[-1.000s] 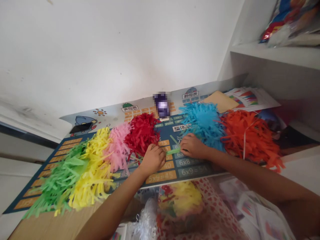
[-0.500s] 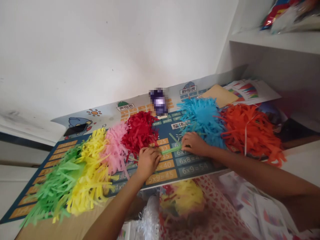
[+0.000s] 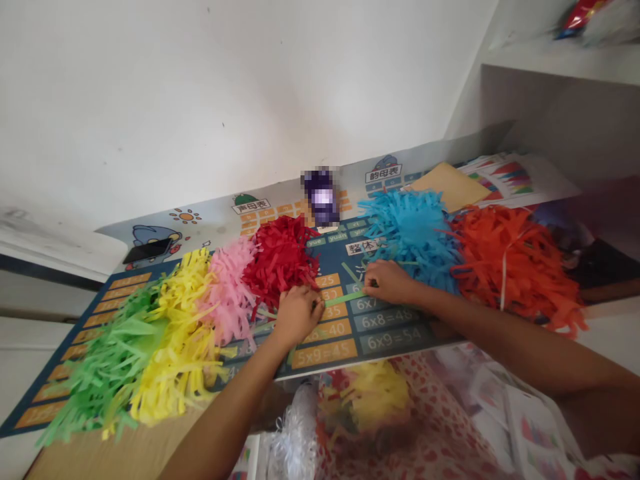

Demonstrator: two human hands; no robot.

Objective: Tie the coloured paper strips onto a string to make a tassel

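Observation:
A thin light-green paper strip (image 3: 345, 299) stretches between my two hands, just above the printed mat. My left hand (image 3: 299, 312) pinches its left end, beside the dark red fringed paper bunch (image 3: 283, 260). At the other end my right hand (image 3: 387, 283) is closed on the strip, close to the blue fringed paper bunch (image 3: 415, 230). Loose tails of green strip stick out past both hands. Farther left lie a pink bunch (image 3: 231, 287), a yellow bunch (image 3: 177, 340) and a green bunch (image 3: 120, 347). An orange-red bunch (image 3: 520, 263) rests on the right.
The mat (image 3: 395, 340) with sums covers the table against a white wall. A pixelated phone (image 3: 323, 198) stands at the back, and a dark phone (image 3: 149, 251) lies left. Papers (image 3: 520, 177) sit at back right. Below the edge is a clear bag (image 3: 375, 400) holding yellow fringe.
The view has shifted slightly. Both hands stay closed on the green strip, which is still stretched between them. The fringed bunches lie as before.

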